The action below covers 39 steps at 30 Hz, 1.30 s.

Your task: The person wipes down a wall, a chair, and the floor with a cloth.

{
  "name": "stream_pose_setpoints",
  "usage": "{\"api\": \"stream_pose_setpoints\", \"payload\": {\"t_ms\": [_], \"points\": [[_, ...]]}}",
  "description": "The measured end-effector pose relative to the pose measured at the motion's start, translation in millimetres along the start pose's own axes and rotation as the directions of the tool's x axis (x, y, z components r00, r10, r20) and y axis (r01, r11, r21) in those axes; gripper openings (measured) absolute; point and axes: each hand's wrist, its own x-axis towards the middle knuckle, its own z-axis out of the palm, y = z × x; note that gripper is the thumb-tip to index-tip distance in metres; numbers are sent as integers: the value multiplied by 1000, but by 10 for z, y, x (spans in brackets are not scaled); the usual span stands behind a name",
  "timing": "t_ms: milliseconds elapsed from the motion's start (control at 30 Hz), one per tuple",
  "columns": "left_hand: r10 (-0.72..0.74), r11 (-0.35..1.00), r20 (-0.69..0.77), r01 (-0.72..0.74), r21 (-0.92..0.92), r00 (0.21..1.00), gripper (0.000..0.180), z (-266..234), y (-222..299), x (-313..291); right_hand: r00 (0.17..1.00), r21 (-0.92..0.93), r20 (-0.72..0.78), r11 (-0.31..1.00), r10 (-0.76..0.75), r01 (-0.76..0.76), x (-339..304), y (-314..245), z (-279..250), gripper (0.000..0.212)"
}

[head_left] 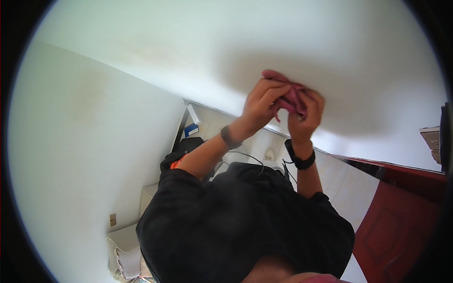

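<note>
Both of my hands are raised in front of the white wall (198, 56), close together. Bunched between them is a dark pink cloth (295, 98), crumpled, with one rounded end sticking out above the fingers and a thin strip hanging below. My left hand (262, 101) is closed on its left part, the fingers bent over it. My right hand (307, 113) grips the right part, fingers curled round the folds. Whether the cloth touches the wall I cannot tell. A dark band circles each wrist.
A second white wall (71, 122) meets the first at the left corner. On the tiled floor (255, 141) a blue box (191, 130) and a black bag (191, 144) lie near that corner. At right are a red door (401, 226) and a switch plate (430, 137). A pale chair-like thing (127, 257) stands lower left.
</note>
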Motion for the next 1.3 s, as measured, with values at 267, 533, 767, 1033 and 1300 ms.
{"api": "stream_pose_setpoints", "payload": {"t_ms": [267, 533, 767, 1033, 1300], "points": [[236, 965, -34, -239, -107, 971, 36, 722, 353, 327, 971, -47, -207, 991, 116, -128, -18, 435, -593, 30], [70, 996, 180, -60, -61, 981, 38, 952, 123, -92, 939, -43, -92, 941, 332, -337, -428, 697, -619, 30], [-149, 989, 186, 150, 12, 971, 35, 461, -161, -366, 938, -59, 120, 946, 324, -319, -461, 422, -159, 30], [-273, 962, 41, 272, 30, 961, 39, -498, -692, -803, 889, -87, 359, 958, 284, -271, -661, -66, 777, 39], [-378, 925, -108, 370, -86, 919, 43, -1239, -1547, -1086, 855, -175, 476, 975, 207, -139, -851, -286, 1898, 41]]}}
